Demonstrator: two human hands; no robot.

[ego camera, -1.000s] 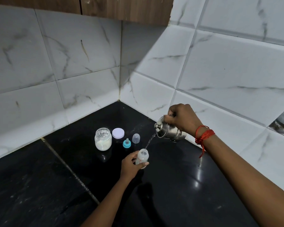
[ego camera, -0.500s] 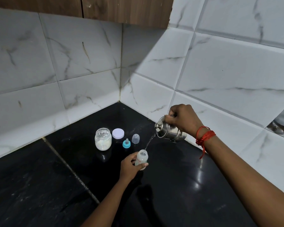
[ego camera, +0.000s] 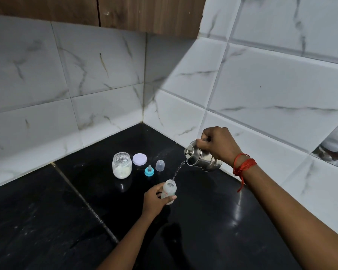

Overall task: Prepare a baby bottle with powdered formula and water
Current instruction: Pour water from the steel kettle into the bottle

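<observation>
My left hand (ego camera: 153,199) grips a small translucent baby bottle (ego camera: 169,190), which stands open-topped on the black counter. My right hand (ego camera: 218,145) holds a steel kettle (ego camera: 201,158) tilted to the left above it. A thin stream of water (ego camera: 178,171) runs from the spout into the bottle's mouth. An open glass jar (ego camera: 122,165) of white formula powder stands further back on the left, with its white lid (ego camera: 139,159) beside it. The blue-ringed teat (ego camera: 149,171) and the clear cap (ego camera: 160,165) sit between the jar and the kettle.
The black stone counter (ego camera: 47,221) fills a corner of white marble-look wall tiles (ego camera: 105,75). A wooden cabinet (ego camera: 144,12) hangs overhead. A seam in the counter runs diagonally on the left. A red thread is tied round my right wrist.
Barely any. The pour carries on with both hands in the same places; the view has shifted slightly.
</observation>
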